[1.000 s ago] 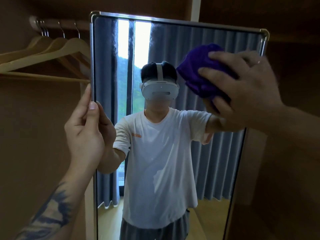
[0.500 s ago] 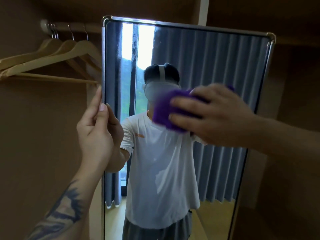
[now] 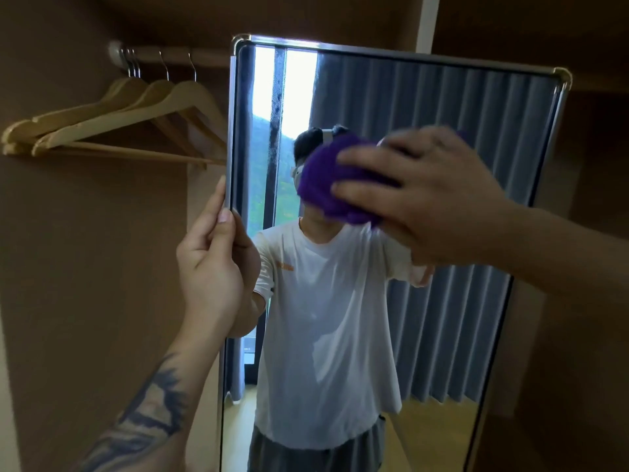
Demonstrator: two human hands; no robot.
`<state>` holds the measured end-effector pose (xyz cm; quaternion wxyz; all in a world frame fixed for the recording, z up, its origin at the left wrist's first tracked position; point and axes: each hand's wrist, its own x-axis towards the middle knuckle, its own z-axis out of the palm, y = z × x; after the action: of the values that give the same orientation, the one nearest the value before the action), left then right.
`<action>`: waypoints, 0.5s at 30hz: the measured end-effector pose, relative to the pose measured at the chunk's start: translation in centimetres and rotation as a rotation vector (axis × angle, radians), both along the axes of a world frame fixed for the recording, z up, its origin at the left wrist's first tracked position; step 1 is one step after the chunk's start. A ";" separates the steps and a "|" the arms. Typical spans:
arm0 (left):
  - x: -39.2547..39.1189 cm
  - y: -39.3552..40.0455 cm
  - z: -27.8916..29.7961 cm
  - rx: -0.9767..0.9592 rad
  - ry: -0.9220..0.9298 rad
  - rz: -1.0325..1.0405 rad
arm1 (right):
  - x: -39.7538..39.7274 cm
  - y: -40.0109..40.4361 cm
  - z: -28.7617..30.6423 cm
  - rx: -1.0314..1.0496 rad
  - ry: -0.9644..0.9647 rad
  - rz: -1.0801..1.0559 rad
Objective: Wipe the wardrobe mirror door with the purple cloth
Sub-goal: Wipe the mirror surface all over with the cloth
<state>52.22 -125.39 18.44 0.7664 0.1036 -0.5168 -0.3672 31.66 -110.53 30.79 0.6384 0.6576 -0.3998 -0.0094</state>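
Here right hand presses soft, bunched cloth on fragile, slick mirror, fingers curled round it; left hand pinches frame edge.

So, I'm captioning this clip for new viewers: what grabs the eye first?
The purple cloth, bunched under the right hand against the upper middle of the mirror. Then the left hand pinching the mirror's left edge, with wooden hangers on the rail beside it.

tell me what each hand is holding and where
Right hand grips the bunched purple cloth from behind; left hand pinches the mirror door at its left edge.
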 end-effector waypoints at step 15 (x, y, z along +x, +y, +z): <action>0.1 0.5 -0.1 0.024 0.013 -0.030 | 1.0 -1.6 -1.5 -0.086 -0.103 0.108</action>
<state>52.27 -124.92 18.31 0.7628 0.1029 -0.5089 -0.3855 32.68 -112.09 29.29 0.6441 0.6499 -0.3961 0.0761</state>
